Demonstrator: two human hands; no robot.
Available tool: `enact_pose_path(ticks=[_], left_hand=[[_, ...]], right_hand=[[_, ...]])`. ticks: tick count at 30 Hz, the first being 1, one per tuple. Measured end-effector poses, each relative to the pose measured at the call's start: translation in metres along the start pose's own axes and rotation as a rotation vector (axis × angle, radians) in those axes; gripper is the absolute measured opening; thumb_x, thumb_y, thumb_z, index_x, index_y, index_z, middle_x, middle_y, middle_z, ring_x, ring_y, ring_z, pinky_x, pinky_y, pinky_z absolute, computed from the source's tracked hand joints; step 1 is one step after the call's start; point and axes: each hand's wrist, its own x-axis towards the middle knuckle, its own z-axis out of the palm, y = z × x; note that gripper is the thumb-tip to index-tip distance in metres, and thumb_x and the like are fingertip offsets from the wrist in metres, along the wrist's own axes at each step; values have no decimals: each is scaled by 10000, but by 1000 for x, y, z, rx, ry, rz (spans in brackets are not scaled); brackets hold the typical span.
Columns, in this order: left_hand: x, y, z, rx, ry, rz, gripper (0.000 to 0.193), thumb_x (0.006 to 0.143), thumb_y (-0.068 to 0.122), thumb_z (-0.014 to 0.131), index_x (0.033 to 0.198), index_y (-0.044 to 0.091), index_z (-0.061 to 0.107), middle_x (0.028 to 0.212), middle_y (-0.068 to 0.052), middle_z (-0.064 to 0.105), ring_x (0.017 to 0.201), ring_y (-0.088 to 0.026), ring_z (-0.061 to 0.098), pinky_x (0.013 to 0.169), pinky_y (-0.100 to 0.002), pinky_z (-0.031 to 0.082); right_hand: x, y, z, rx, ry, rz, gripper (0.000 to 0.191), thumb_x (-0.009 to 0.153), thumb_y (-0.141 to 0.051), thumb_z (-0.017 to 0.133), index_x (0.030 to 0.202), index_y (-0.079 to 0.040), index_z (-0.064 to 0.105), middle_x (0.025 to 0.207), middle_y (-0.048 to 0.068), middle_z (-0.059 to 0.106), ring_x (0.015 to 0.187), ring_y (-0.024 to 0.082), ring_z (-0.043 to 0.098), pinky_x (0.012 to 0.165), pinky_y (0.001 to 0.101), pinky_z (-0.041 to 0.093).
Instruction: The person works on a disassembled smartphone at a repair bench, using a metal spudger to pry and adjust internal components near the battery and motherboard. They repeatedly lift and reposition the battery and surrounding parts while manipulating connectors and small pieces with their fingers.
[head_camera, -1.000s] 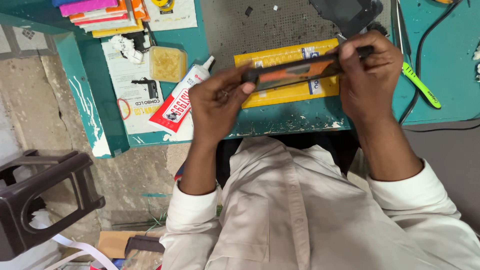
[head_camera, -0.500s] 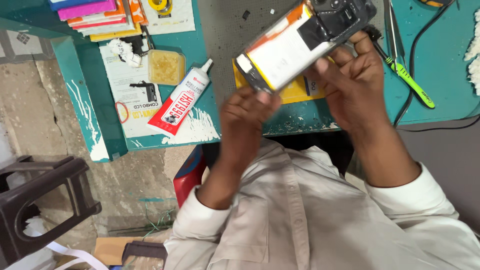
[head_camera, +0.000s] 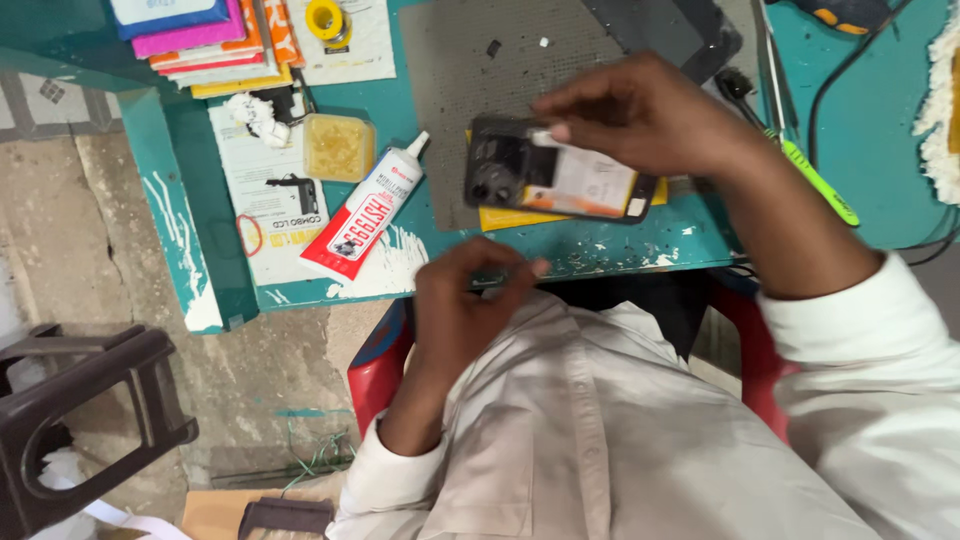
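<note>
While a red-and-white glue tube (head_camera: 365, 212) lies on the teal table (head_camera: 640, 245), the left hand (head_camera: 465, 310) hovers at the table's near edge, fingers curled on nothing, and the right hand (head_camera: 640, 115) pinches the opened phone (head_camera: 555, 180), which lies flat on the grey mat (head_camera: 470, 70).

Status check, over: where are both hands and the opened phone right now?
Right hand pinching at opened phone, which lies on grey mat. Left hand off phone, near table edge. Glue tube lies left, clear.

Right hand (head_camera: 640, 115) apparently touching opened phone (head_camera: 555, 180).
</note>
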Motion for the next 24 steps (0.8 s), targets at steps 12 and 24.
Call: enact_pose_path(ticks=[12, 24], left_hand=[[45, -11, 14, 300, 120, 220, 863, 736, 193, 936, 1442, 29, 467, 1593, -275, 369, 1453, -479, 445, 1161, -497, 439], [34, 4, 19, 418, 119, 318, 569, 921, 145, 786, 1412, 7, 534, 1557, -269, 407, 1429, -475, 465, 1153, -498, 448]], right_hand=[[-97, -18, 47, -467, 406, 96, 770, 730, -278, 912, 1368, 18, 597, 1446, 253, 538, 1308, 428, 528, 1061, 489, 473], [-101, 7, 3, -433, 413, 57, 525, 927, -200, 808, 1385, -23, 625, 1516, 217, 546, 1337, 432, 543, 1093, 481, 465]])
